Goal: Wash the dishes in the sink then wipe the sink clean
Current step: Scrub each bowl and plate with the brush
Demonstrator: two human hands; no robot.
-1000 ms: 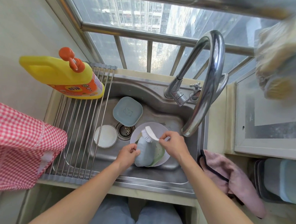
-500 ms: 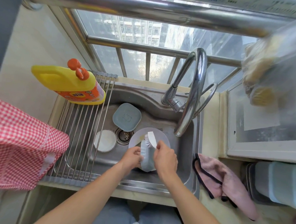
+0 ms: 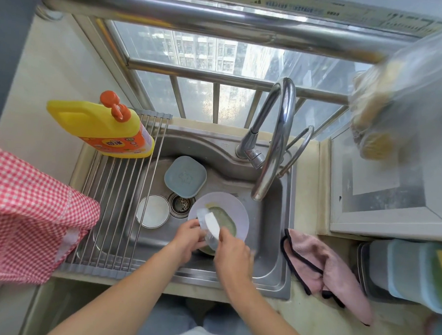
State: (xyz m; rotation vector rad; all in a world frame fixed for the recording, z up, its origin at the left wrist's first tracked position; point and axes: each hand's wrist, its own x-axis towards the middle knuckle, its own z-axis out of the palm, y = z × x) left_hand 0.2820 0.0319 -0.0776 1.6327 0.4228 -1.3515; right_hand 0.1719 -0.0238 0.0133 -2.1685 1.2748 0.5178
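Yellow plastic marked the detergent bottle [image 3: 99,127], which lay on its side at the far left of the roll-up drying rack [image 3: 115,213], its orange pump cap pointing far and its orange label carrying print too small to read. Faint stamped marks on the far rim of the steel sink [image 3: 273,270] could not be made out either. Inside the basin, a blue square dish [image 3: 185,176] with an embossed figure leaned at the far wall, a white round bowl [image 3: 153,211] sat near the drain [image 3: 180,203], and a pale round plate [image 3: 234,211] lay under the faucet [image 3: 278,134] spout. Above the plate's near edge the left hand [image 3: 189,238] held a light blue dish [image 3: 209,239] in a closed grip, while the right hand [image 3: 232,252] gripped a white dish brush [image 3: 211,224] pressed against it. A greenish dish beneath them was partly hidden. Bare steel showed along the basin's right side and near wall. On the table to the right, a pink cloth [image 3: 322,267] with dark edging draped just beside the sink rim, and stacked containers [image 3: 404,271] stood farther right. A red checked cloth [image 3: 25,216] overlapped the rack's left edge.
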